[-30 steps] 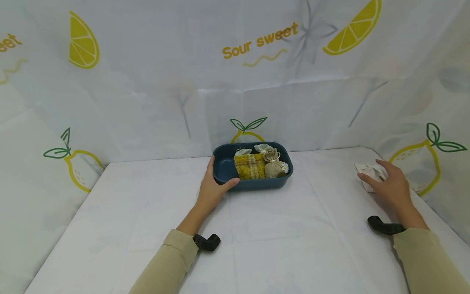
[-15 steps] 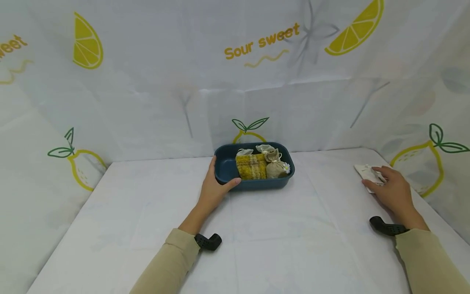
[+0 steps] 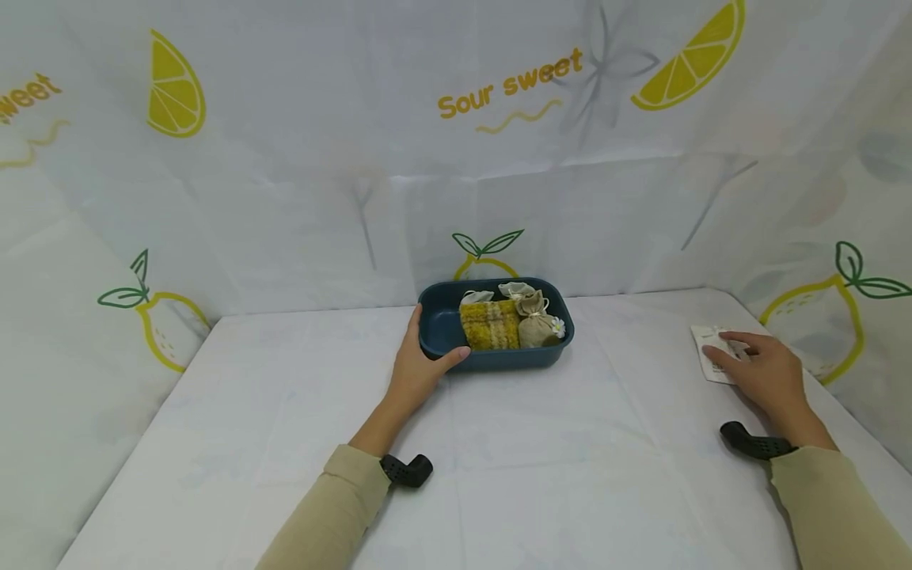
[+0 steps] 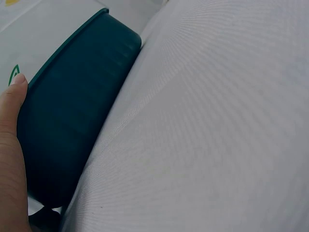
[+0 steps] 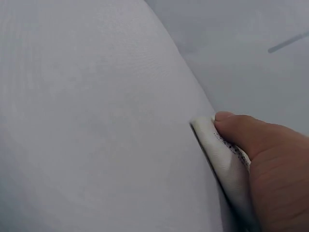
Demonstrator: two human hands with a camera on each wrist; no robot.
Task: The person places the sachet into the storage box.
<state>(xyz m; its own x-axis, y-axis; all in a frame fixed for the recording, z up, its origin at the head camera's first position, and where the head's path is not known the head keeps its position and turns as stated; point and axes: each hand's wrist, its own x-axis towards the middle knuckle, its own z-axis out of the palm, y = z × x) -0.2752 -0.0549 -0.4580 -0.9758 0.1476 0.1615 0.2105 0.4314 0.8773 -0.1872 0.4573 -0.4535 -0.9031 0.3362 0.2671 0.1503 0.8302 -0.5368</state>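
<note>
The dark blue plastic bin [image 3: 509, 360] stands on the white cloth near the back. My left hand [image 3: 416, 366] grips its left end, thumb over the front rim, fingers along the left side. In the left wrist view the thumb lies against the bin's wall [image 4: 72, 111]. Far right on the table lies a white cloth pouch [image 3: 701, 358] with dark print. My right hand [image 3: 773, 376] is over it, thumb and index finger pinching its fabric. In the right wrist view the thumb presses on the pouch [image 5: 219, 159]; the other fingers are hidden there.
Inside the bin's right part sit a yellow plaid pouch [image 3: 490, 324], a beige drawstring sachet [image 3: 536, 331] with a white flower, and pale bags [image 3: 516, 290] behind. A lemon-printed white curtain [image 3: 299, 158] rises behind the table, with side sheets left and right.
The right thumb and index finger have drawn closer together over the white pouch, which now shows flatter. The left hand and the bin have stayed put.
</note>
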